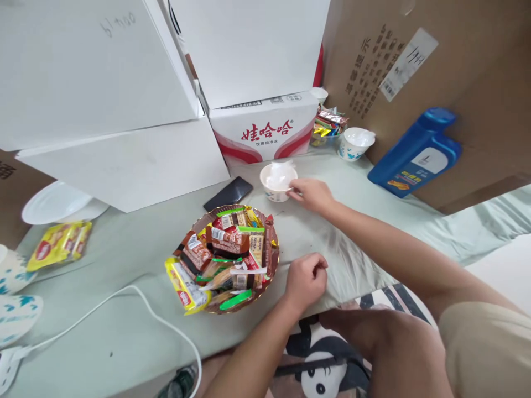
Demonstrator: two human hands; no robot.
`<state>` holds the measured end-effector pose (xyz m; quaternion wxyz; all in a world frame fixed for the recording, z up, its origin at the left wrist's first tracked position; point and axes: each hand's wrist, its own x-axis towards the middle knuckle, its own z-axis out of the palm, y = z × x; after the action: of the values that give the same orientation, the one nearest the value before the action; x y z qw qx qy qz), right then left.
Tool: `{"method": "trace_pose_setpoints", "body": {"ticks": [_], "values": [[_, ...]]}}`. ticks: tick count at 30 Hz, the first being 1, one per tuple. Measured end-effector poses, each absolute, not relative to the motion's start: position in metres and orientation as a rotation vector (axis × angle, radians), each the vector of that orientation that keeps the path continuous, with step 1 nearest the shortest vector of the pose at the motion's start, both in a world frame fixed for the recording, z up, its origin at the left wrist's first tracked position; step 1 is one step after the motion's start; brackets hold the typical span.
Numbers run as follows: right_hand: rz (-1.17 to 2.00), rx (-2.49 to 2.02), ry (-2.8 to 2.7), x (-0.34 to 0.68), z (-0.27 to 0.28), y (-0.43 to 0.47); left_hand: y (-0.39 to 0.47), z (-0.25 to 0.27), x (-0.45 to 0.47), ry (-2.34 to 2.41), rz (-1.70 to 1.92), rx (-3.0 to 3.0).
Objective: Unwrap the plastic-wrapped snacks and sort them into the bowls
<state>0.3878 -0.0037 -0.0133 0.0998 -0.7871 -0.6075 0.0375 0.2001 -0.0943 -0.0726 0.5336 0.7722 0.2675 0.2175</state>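
Note:
My right hand (312,194) reaches across the table to a small white paper bowl (277,194), its fingers closed on the right side of the rim. Crumpled clear plastic (282,174) lies inside that bowl. Nearer to me, my left hand (306,281) rests on the cloth in a loose fist, with nothing seen in it. Just left of this hand sits a brown, gold-rimmed plate (274,243) heaped with wrapped snacks (228,241). One yellow snack packet (187,287) hangs over the plate's left edge. A black phone (228,193) lies between the plate and the white boxes.
A white carton with red print (265,130) stands at the back. A second paper bowl (355,143), a pile of small packets (327,122) and a blue bottle (417,152) are on the right. Leftward lie yellow packets (60,243), a white cable (145,301) and a power strip (9,367).

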Motion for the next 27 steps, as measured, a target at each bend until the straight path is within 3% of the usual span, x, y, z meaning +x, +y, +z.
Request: {"method": "trace_pose_setpoints", "body": {"ticks": [7,15,22,27], "values": [[-0.049,-2.636,-1.200,0.485,-0.012,-0.006,-0.094,-0.074,0.203,0.628,0.522,1.874],[0.009,-2.530,-0.980,0.519,-0.018,0.047,-0.094,-0.076,0.203,0.611,0.541,1.897],[0.035,-2.508,-0.997,0.500,-0.016,0.029,-0.094,-0.074,0.203,0.636,0.497,1.915],[0.148,-2.159,-1.150,0.435,-0.016,-0.041,-0.101,-0.072,0.202,0.620,0.498,1.945]]}}
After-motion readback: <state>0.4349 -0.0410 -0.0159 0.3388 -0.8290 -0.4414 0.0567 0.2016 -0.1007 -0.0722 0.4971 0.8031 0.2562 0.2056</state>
